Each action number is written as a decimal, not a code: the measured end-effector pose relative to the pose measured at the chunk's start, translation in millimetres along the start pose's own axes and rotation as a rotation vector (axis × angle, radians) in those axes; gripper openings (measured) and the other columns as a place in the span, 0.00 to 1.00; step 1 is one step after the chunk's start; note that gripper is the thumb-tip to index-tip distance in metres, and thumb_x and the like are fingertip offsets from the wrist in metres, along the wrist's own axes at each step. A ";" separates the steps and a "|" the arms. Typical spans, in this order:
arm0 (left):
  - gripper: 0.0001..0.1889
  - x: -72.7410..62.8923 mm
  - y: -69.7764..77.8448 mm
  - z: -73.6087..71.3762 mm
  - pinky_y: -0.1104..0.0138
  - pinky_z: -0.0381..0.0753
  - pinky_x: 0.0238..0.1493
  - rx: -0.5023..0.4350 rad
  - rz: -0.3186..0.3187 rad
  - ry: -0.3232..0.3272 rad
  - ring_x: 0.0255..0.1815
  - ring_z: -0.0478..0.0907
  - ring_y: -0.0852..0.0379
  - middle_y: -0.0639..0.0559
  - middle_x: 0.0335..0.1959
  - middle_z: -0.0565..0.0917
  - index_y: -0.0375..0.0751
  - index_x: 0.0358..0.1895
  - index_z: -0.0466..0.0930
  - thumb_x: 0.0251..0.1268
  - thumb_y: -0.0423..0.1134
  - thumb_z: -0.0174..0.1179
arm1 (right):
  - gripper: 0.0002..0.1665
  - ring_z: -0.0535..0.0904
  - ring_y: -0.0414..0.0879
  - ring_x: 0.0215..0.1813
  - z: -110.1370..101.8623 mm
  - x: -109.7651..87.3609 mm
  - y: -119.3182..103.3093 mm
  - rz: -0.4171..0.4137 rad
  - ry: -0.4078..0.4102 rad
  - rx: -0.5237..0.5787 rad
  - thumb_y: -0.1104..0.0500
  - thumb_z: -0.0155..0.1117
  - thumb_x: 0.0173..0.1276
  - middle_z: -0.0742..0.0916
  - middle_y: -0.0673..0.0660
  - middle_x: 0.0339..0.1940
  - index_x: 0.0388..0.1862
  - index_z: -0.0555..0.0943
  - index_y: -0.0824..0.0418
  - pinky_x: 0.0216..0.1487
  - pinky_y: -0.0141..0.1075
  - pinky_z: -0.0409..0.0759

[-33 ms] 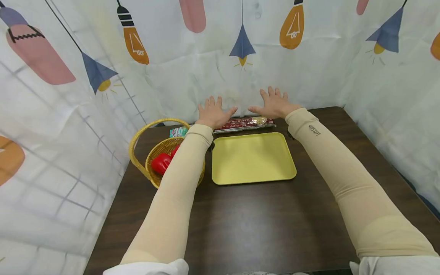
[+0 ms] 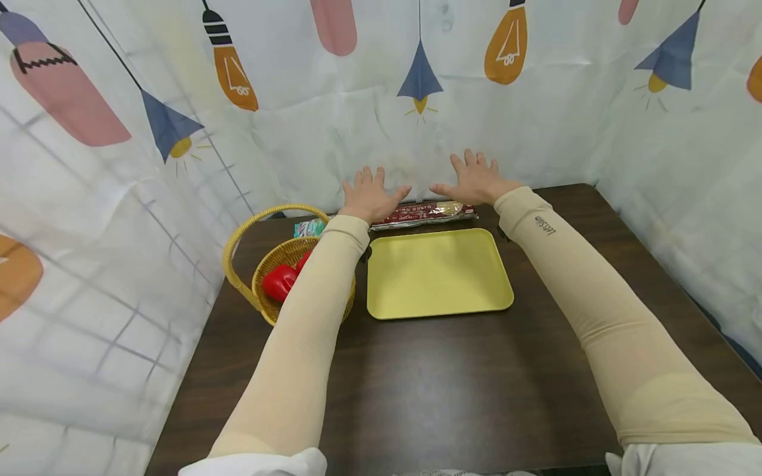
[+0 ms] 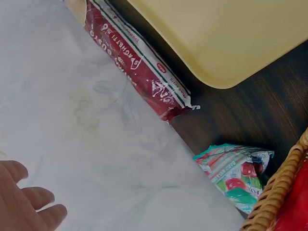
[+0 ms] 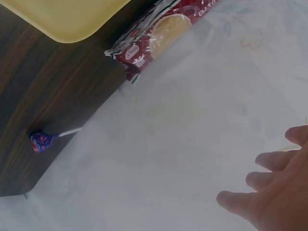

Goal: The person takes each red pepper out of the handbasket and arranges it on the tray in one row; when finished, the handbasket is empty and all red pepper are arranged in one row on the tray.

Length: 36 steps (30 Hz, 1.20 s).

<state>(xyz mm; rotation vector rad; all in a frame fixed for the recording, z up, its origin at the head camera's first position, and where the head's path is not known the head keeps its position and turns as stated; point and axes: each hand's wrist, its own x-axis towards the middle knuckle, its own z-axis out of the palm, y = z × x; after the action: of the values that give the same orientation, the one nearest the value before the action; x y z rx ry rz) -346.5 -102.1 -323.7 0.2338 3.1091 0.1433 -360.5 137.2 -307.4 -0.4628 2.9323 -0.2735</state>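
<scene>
Both hands are raised at the back of the table with fingers spread, holding nothing. My left hand [image 2: 370, 197] is above the left end of a red spaghetti packet [image 2: 424, 215]. Over that packet's right end is my right hand [image 2: 474, 182], its thumb pointing inward. A yellow tray [image 2: 439, 274] lies in front of the packet, between the two forearms. Behind the left forearm, a wicker basket [image 2: 262, 281] with a tall handle is partly hidden. Red glossy things [image 2: 280, 283] sit inside it.
A small green and white wrapped packet [image 3: 238, 175] lies beside the basket. In the right wrist view, a purple-wrapped lollipop [image 4: 42, 141] rests near the table's back edge. A white patterned curtain [image 2: 333, 125] hangs behind the dark wooden table [image 2: 440, 390] and along its sides.
</scene>
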 end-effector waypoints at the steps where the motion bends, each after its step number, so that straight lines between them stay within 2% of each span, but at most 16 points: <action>1: 0.51 -0.7 0.4 1.1 0.40 0.34 0.72 0.009 0.003 -0.001 0.79 0.37 0.41 0.36 0.79 0.41 0.43 0.79 0.39 0.64 0.77 0.27 | 0.62 0.31 0.71 0.76 0.5 -0.3 0.3 0.001 -0.005 0.004 0.20 0.35 0.65 0.39 0.72 0.78 0.80 0.35 0.60 0.69 0.68 0.32; 8: 0.50 0.9 1.9 9.6 0.39 0.35 0.72 0.062 0.015 -0.008 0.79 0.36 0.41 0.37 0.79 0.40 0.44 0.79 0.37 0.64 0.77 0.25 | 0.62 0.29 0.71 0.76 4.6 0.5 1.1 -0.005 -0.040 0.017 0.20 0.35 0.64 0.37 0.72 0.78 0.80 0.35 0.60 0.68 0.68 0.30; 14: 0.51 7.1 4.1 10.4 0.39 0.36 0.72 0.034 0.017 0.018 0.79 0.37 0.41 0.38 0.79 0.42 0.46 0.80 0.39 0.62 0.79 0.24 | 0.62 0.29 0.71 0.76 7.0 2.2 2.6 -0.007 -0.036 0.019 0.20 0.34 0.64 0.37 0.71 0.78 0.80 0.34 0.59 0.69 0.68 0.30; 20: 0.52 5.2 2.9 14.4 0.40 0.30 0.72 -0.009 0.015 -0.015 0.79 0.34 0.42 0.38 0.79 0.38 0.46 0.80 0.36 0.61 0.79 0.22 | 0.62 0.29 0.70 0.76 10.0 3.1 5.0 0.000 -0.034 0.023 0.19 0.34 0.64 0.37 0.70 0.78 0.80 0.35 0.59 0.69 0.67 0.29; 29: 0.50 -13.1 -0.8 27.9 0.40 0.34 0.72 -0.027 0.054 -0.021 0.79 0.36 0.40 0.38 0.79 0.38 0.46 0.79 0.36 0.63 0.78 0.23 | 0.64 0.30 0.70 0.76 31.9 -2.3 7.0 -0.029 -0.018 -0.012 0.18 0.34 0.62 0.39 0.71 0.78 0.80 0.35 0.59 0.69 0.67 0.31; 32: 0.49 -23.8 -0.6 34.2 0.40 0.33 0.72 -0.070 0.084 -0.045 0.79 0.35 0.41 0.39 0.80 0.38 0.47 0.79 0.35 0.64 0.77 0.24 | 0.63 0.30 0.70 0.76 43.4 -8.7 5.9 -0.064 -0.033 0.008 0.19 0.34 0.63 0.39 0.71 0.78 0.80 0.36 0.60 0.68 0.68 0.28; 36: 0.47 -39.5 -1.3 44.8 0.42 0.36 0.73 -0.140 0.132 -0.054 0.80 0.37 0.43 0.42 0.80 0.39 0.49 0.80 0.38 0.66 0.76 0.26 | 0.60 0.33 0.70 0.77 60.1 -20.3 6.1 -0.113 -0.053 0.021 0.21 0.35 0.66 0.40 0.71 0.78 0.80 0.37 0.60 0.69 0.68 0.34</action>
<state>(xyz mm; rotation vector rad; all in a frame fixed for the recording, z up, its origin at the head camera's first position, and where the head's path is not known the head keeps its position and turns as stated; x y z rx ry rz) -306.5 -105.2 -367.9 0.4312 3.0124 0.3488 -332.1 140.0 -364.4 -0.6247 2.8531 -0.3002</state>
